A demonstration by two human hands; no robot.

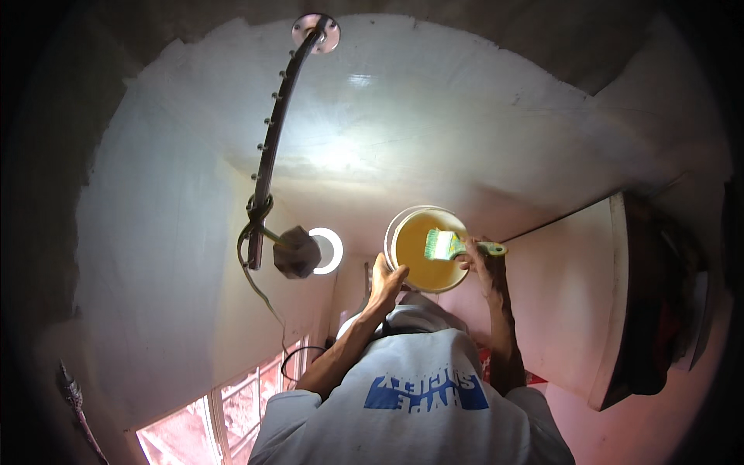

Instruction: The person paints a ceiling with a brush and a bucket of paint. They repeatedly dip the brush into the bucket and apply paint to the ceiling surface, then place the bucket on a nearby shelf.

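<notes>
My left hand (387, 280) grips the left rim of a white bucket (401, 223) holding yellow liquid (426, 273). My right hand (482, 265) holds a green-handled paintbrush (446, 245) over the bucket's opening, its pale, green-tinted bristles pointing left. I cannot tell whether the bristles touch the liquid. My forearms come up from the lower middle, beside my white shirt (418, 426) with blue printing.
White painted surface (426, 93) with ragged dark edges surrounds me. A dark strip (269, 139) with fittings hangs from a metal plate (316, 32), beside a lit ring (335, 249) and loose wires. A window (236, 403) is lower left; a pale boxy panel (566, 302) stands right.
</notes>
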